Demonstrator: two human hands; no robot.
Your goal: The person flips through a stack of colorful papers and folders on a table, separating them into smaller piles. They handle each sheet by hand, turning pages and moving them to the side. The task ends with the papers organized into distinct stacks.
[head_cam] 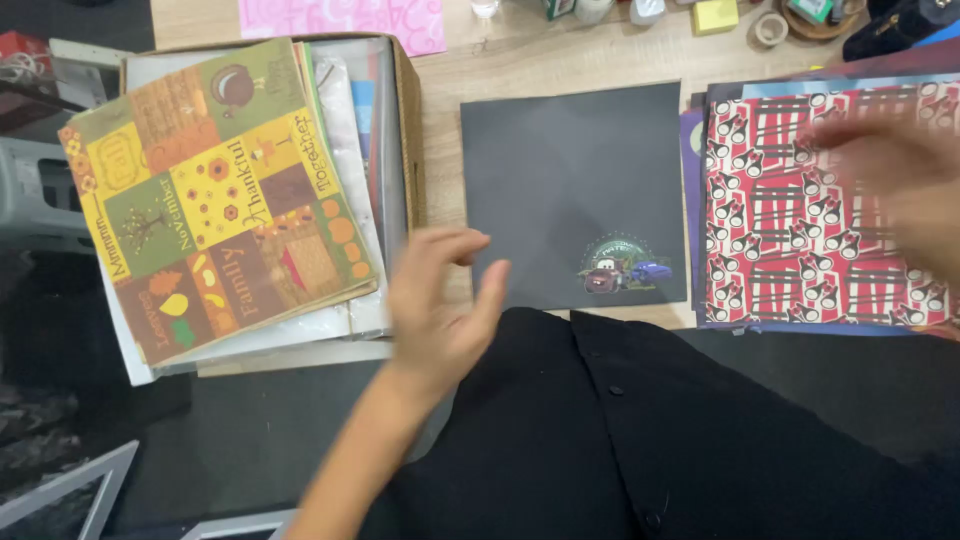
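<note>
square black card sheet (570,190), frame centre on worktop (500,70), edges square to it | left hand (440,300) open, empty, at its lower-left corner, nearer | right hand (900,170) blurred, spread over red patterned paper stack (790,230), frame right

The person wears a black garment that fills the lower middle and lower right of the frame. A buttoned placket runs down its front, with small dark round buttons set along a stitched seam. The left forearm is bare, with no sleeve, watch or bracelet showing. The left hand (440,300) carries no ring. The right hand (905,175), at the right edge, is blurred.
</note>
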